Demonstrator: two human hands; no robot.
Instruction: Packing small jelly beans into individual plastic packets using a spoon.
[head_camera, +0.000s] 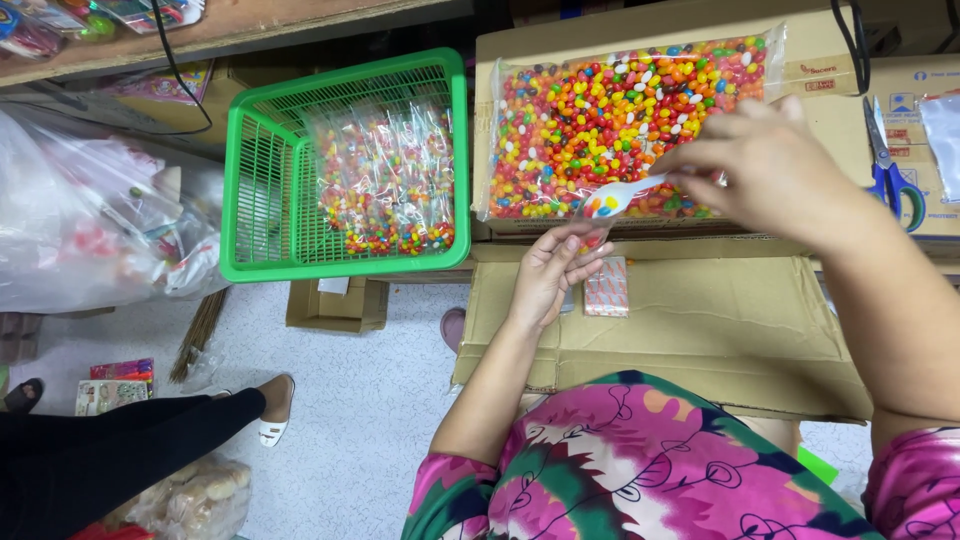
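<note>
My right hand pinches the handle of a white plastic spoon loaded with a few coloured candies. The spoon hovers at the near edge of a large clear bag of multicoloured candy beans lying on a cardboard box. My left hand sits just below the spoon, fingers curled around a small clear packet with its mouth under the spoon tip. A small patterned packet stack lies on the flattened cardboard beside that hand.
A green plastic basket at the left holds several small filled candy packets. Blue-handled scissors lie on a box at the right. Plastic bags crowd the far left; another person's leg and white shoe are on the floor.
</note>
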